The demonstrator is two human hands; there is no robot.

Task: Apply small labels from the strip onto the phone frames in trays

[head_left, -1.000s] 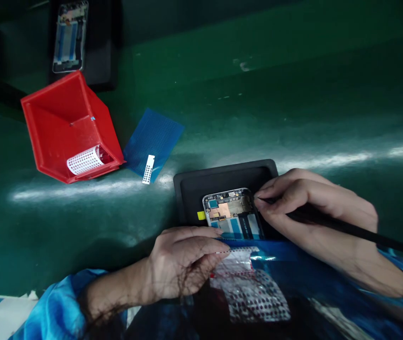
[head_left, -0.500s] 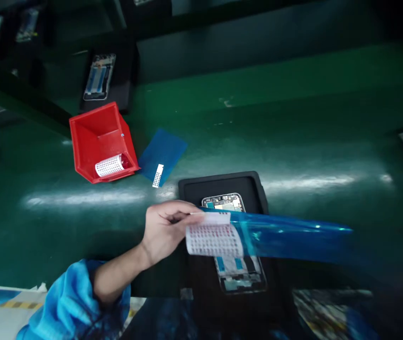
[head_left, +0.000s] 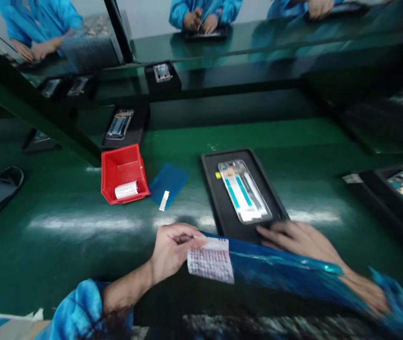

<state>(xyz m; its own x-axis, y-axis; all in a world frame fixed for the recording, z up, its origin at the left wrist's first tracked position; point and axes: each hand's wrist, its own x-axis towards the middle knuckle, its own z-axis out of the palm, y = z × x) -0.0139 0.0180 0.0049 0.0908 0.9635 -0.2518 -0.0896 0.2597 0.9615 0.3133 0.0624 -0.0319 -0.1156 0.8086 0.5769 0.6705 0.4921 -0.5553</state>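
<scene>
Left hand pinches the end of a long blue film, right where a white sheet with red dots hangs from it. Thumb and fingers are closed on that end. The film runs from this hand across to the right, low over the near edge of the green table.

Right hand lies flat with its fingers spread. The fingertips touch the near end of a black tray. The blue film covers part of this hand and the wrist. It is blurry, so I cannot tell if it grips anything.

On the black tray lies a phone frame, tilted, with blue strips inside it and a small yellow tab by its far corner.

Left of the tray lies a small blue sheet with a little white strip of holes on it. Just beside that stands a red bin with a curled white sheet inside.

Farther back are more black trays with phone frames. Across the table, other people in blue sleeves have their hands on their own trays.
</scene>
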